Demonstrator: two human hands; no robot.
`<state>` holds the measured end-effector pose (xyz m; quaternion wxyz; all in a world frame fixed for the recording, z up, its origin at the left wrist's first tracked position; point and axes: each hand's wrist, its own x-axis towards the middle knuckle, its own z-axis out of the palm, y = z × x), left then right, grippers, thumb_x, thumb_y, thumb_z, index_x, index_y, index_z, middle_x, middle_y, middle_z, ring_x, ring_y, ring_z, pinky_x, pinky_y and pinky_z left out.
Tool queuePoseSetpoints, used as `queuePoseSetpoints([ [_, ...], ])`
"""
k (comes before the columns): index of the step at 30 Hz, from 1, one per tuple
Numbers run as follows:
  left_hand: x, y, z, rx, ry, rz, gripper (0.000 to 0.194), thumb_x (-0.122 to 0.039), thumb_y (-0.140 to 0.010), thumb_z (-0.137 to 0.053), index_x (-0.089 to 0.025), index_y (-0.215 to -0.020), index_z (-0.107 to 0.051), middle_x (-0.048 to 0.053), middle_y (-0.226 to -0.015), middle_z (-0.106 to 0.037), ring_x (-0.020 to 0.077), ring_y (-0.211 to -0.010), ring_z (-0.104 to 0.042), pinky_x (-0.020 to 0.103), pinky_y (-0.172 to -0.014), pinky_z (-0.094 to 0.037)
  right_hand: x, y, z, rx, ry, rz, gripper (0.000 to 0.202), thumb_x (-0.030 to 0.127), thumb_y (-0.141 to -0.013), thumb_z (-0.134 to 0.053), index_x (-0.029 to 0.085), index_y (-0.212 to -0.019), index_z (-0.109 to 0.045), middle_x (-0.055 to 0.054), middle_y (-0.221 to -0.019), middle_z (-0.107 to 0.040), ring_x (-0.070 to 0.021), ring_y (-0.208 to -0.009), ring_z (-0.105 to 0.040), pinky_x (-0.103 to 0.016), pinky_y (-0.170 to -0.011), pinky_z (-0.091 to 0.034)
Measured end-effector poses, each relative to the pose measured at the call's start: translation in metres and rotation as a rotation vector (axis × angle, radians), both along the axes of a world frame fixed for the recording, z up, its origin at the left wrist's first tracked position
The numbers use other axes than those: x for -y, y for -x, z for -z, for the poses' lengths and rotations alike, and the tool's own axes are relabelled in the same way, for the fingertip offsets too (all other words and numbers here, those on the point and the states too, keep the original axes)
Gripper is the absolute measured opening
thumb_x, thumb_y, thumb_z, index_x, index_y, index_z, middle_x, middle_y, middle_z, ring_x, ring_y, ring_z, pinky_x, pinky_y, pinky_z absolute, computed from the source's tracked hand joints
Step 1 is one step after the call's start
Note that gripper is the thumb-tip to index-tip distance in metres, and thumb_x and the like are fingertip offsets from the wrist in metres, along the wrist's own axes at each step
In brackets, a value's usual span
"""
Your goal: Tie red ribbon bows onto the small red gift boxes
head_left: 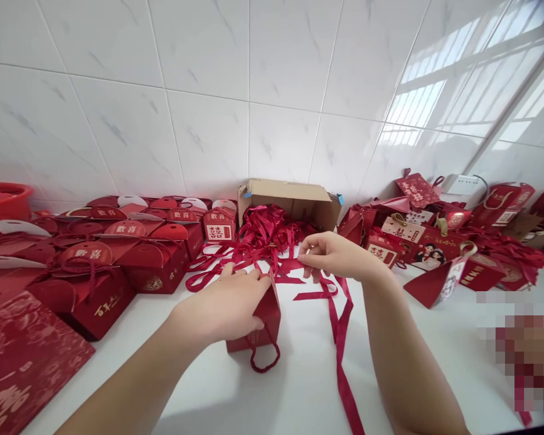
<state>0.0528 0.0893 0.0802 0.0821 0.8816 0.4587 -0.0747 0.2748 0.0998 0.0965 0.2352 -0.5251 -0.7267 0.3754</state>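
My left hand is closed over the top of a small red gift box, its thumb on the near side. A twisted dark red cord handle loops from the box onto the white table. To the right of the box, my right hand pinches a red satin ribbon between thumb and fingers. Just beyond both hands, a heap of tangled red ribbons spills from an open cardboard box lying on its side. A long ribbon trails toward me beside my right forearm.
Rows of red gift boxes fill the left side, with a red basin behind. More red boxes and bags are piled at the right, near a white power strip. A tiled wall bounds the table. A blurred patch hides the lower right.
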Motion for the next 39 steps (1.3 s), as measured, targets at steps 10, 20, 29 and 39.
queuePoseSetpoints([
  [10,0.001,0.007,-0.012,0.061,-0.045,0.024,0.02,-0.039,-0.079,-0.051,-0.022,-0.085,-0.061,0.009,-0.094,-0.063,0.0293,-0.095,-0.056,0.044,-0.085,-0.044,-0.007,0.011,0.007,0.0,0.059,-0.063,0.008,0.022,-0.078,-0.059,0.017,-0.071,-0.057,-0.003,-0.068,-0.071,-0.0159,-0.065,-0.068,-0.021,-0.055,-0.048],
  [20,-0.006,0.004,-0.01,0.063,-0.127,0.034,0.015,-0.033,-0.08,-0.048,-0.022,-0.077,-0.057,0.007,-0.087,-0.062,0.0259,-0.083,-0.055,0.04,-0.077,-0.044,-0.004,0.008,0.004,-0.019,0.039,-0.094,0.009,0.02,-0.076,-0.055,0.016,-0.07,-0.06,-0.002,-0.064,-0.069,-0.0146,-0.064,-0.067,-0.019,-0.049,-0.043],
  [29,-0.009,0.002,-0.01,0.092,-0.153,0.03,0.016,-0.03,-0.078,-0.047,-0.02,-0.065,-0.049,0.006,-0.079,-0.062,0.0252,-0.078,-0.058,0.041,-0.077,-0.044,-0.004,0.009,0.003,-0.05,0.037,-0.057,0.01,0.021,-0.076,-0.055,0.016,-0.068,-0.057,-0.005,-0.067,-0.07,-0.0147,-0.06,-0.066,-0.021,-0.052,-0.045],
  [39,-0.009,0.001,-0.01,0.081,-0.17,0.028,0.018,-0.028,-0.079,-0.045,-0.02,-0.062,-0.045,0.005,-0.074,-0.062,0.0243,-0.072,-0.058,0.038,-0.07,-0.044,-0.007,0.009,0.012,0.018,0.005,-0.077,0.013,0.019,-0.075,-0.051,0.024,-0.064,-0.055,0.001,-0.063,-0.068,-0.0149,-0.063,-0.067,-0.027,-0.06,-0.047],
])
